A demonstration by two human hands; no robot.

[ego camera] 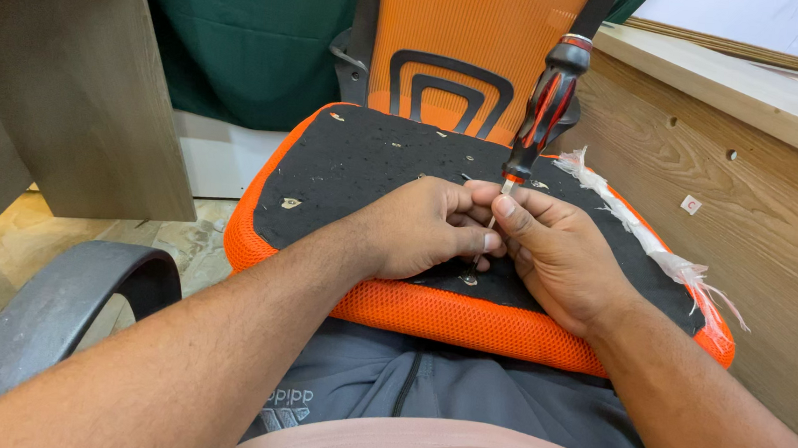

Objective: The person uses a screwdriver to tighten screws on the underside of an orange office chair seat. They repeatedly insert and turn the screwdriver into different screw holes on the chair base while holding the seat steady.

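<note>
An upturned chair seat (366,166), black underside with orange mesh edges, rests on my lap. A screwdriver (543,108) with a red and black handle stands nearly upright, its thin metal shaft reaching down to a screw (469,278) near the seat's front edge. My left hand (422,230) and my right hand (556,254) meet at the lower shaft, and the fingertips of both pinch it just above the tip. The handle sticks up free above my hands.
An orange mesh chair back (473,42) stands behind the seat. A frayed white strip (646,237) runs along the seat's right edge. A wooden panel (756,211) is at right, a desk side (71,89) at left, a grey armrest (46,321) lower left.
</note>
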